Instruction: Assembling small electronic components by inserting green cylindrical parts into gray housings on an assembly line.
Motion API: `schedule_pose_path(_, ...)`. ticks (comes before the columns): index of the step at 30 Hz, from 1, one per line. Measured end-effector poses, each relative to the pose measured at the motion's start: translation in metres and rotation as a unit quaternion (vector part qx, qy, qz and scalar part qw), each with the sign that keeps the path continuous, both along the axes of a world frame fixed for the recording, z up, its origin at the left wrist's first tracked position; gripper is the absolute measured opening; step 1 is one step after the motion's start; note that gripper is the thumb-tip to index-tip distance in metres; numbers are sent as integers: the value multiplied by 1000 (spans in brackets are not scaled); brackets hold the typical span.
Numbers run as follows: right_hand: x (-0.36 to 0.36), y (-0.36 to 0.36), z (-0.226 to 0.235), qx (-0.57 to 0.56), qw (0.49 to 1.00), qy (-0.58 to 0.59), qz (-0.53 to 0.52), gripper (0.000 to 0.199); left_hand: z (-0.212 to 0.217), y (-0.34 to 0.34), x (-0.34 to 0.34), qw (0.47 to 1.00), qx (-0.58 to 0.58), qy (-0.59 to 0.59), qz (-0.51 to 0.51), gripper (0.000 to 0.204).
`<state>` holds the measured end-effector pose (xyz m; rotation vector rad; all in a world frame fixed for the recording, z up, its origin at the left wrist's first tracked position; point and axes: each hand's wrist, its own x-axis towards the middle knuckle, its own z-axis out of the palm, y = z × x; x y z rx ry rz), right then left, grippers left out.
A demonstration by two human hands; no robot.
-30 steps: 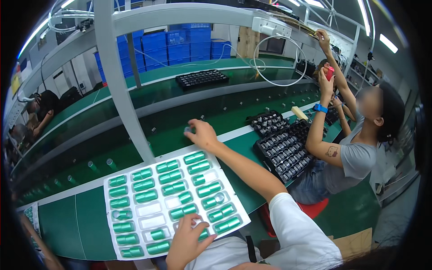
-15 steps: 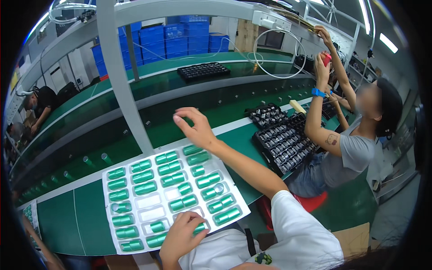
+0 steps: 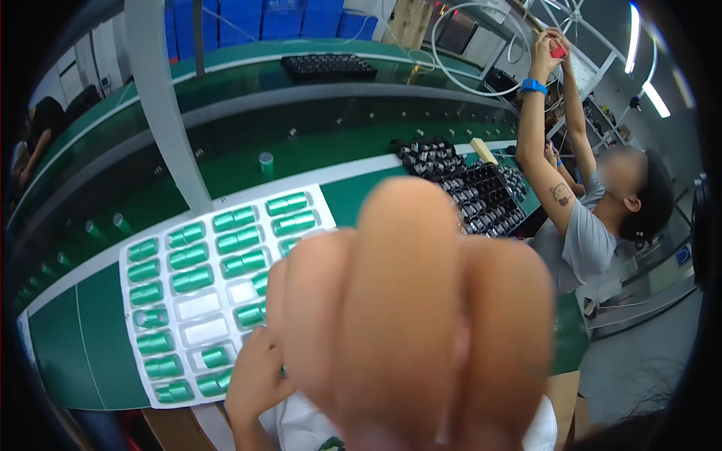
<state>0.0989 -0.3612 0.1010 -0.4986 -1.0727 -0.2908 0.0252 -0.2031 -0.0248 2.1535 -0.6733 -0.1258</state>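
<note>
Whereas it hung over the belt [image 3: 338, 148] earlier, we now see the right hand [image 3: 410, 316] close up, curled, contents hidden; left hand [image 3: 259, 376], grip unclear, is at the tray [image 3: 198, 305] holding green cylinders [image 3: 192, 279].

- What looks like the right hand [image 3: 414, 316] is blurred, too close to my view; I can't see whether it holds anything.
- It hides the right part of the white tray [image 3: 199, 304] from me, and the fingertips of the left hand [image 3: 256, 376].
- The small parts [image 3: 293, 134] on the green belt [image 3: 331, 146] are too tiny for me to identify.
- My top edge cuts off the blue bins [image 3: 282, 21].
</note>
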Motion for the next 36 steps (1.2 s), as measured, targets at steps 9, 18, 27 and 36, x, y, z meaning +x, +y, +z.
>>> schedule_pose_path(9,-3,-15,-8,-83,995,49,7,10,-8,0,6,999,-22,-15,-24,27)
schedule_pose_path(18,-15,-49,-1,-202,976,80,-23,8,-17,-30,-7,999,6,-33,-17,29)
schedule_pose_path(27,-21,-53,16,-259,964,56,-9,8,11,-15,-2,994,107,14,-11,30)
schedule_pose_path(36,-18,-52,41,-294,955,5,32,9,3,1,11,999,-26,-44,-11,25)
